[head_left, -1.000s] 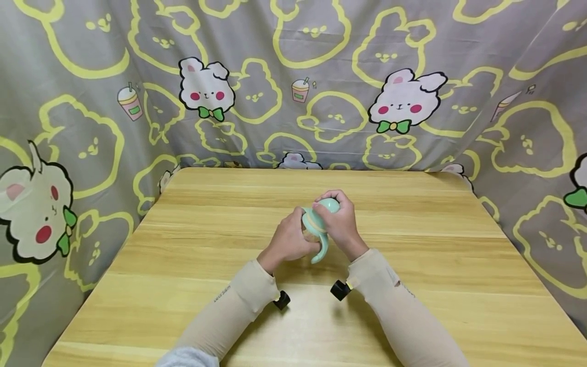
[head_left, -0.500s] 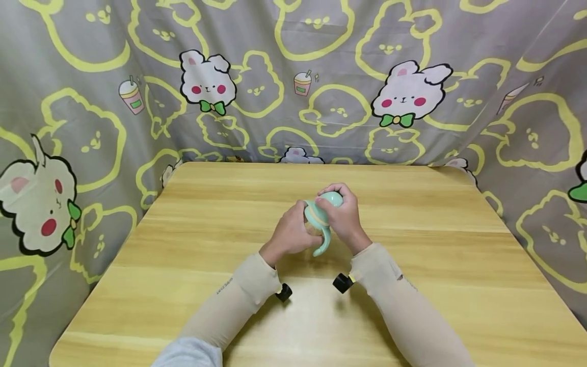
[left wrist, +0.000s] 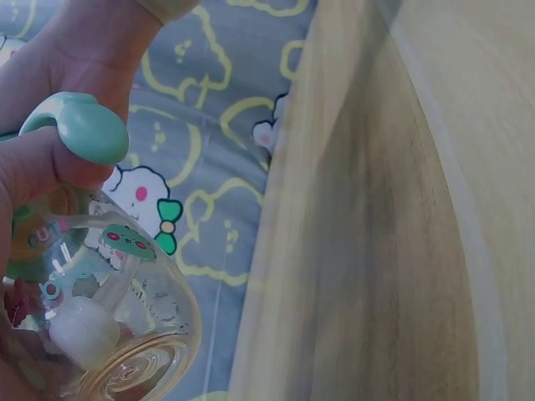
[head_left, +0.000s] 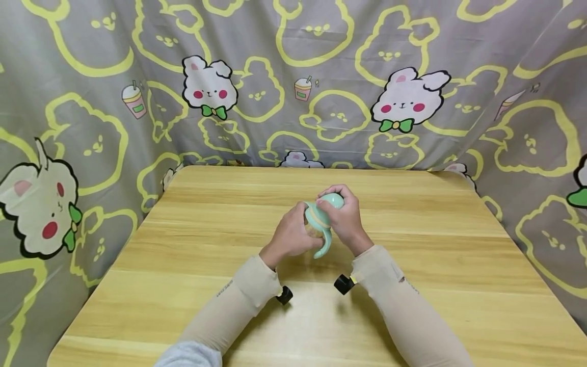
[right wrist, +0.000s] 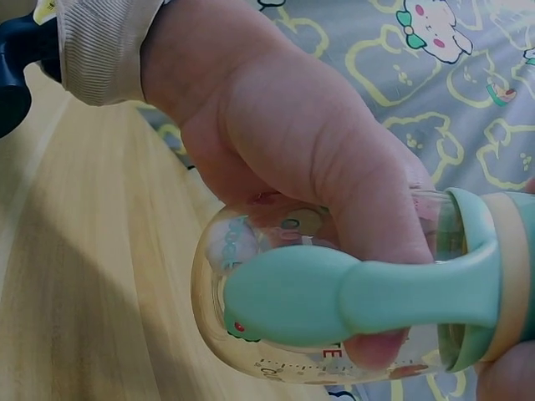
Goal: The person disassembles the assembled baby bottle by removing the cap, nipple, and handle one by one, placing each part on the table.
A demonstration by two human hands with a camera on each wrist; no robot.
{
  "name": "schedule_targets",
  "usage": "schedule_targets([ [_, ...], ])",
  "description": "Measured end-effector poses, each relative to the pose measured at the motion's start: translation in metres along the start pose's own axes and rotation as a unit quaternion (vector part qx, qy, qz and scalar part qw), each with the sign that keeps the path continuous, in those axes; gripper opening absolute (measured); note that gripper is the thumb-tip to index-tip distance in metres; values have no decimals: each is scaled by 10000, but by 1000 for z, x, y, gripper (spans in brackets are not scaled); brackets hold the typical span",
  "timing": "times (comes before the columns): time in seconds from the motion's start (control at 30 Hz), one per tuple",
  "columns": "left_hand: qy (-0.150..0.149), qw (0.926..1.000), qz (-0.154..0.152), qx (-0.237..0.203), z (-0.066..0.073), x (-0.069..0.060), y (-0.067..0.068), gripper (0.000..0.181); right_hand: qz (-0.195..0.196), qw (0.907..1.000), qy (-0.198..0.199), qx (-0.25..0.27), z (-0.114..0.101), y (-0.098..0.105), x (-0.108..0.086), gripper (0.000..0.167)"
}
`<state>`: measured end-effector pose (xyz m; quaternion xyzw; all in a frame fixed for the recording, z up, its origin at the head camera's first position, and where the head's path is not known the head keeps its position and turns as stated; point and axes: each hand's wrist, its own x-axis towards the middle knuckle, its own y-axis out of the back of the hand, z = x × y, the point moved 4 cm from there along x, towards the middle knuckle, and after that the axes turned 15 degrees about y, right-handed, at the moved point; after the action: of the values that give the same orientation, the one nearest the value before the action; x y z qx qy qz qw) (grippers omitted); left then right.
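Observation:
Above the middle of the table, both hands hold a baby's sippy cup (head_left: 317,218) with a mint-green top, tilted. My left hand (head_left: 291,232) grips its clear body (right wrist: 384,355), thumb passing by a curved mint handle (right wrist: 292,292). My right hand (head_left: 346,210) wraps round the rounded mint lid (head_left: 335,200), with its thumb laid across it. A peach ring (right wrist: 506,276) runs below the lid. Through the clear wall in the left wrist view, a straw with a white weighted end (left wrist: 84,332) shows. Most of the right hand's fingers are hidden behind the lid.
The wood-grain table (head_left: 220,204) spreads under both arms. A grey patterned curtain (head_left: 257,46) hangs round its back and sides. Small black cameras (head_left: 342,284) stick out from the wrists above the tabletop.
The head view has shifted slightly. Both hands keep the same hold on the sippy cup, with no clear movement of the lid against the body.

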<state>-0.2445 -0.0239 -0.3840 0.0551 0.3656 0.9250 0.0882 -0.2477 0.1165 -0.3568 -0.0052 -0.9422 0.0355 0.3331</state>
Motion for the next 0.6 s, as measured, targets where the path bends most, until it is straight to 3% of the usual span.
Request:
schedule_targets([
  [0.17, 22, 10000, -33, -46, -2, -3, -1, 65, -31, 9999, -83, 118, -1, -1, -3, 21],
  [0.3, 112, 9990, -331, -267, -6, -8, -3, 65, -273, 9993, -126, 215, -2, -1, -7, 21],
  [0.4, 49, 9979, -461, -458, -5, -7, -3, 64, -408, 9987, 59, 286, -4, -1, -4, 22],
  [0.6, -41, 9983, -390, -434, -2, -2, 0, 63, -367, 9984, 176, 399, -3, 1, 0, 24],
])
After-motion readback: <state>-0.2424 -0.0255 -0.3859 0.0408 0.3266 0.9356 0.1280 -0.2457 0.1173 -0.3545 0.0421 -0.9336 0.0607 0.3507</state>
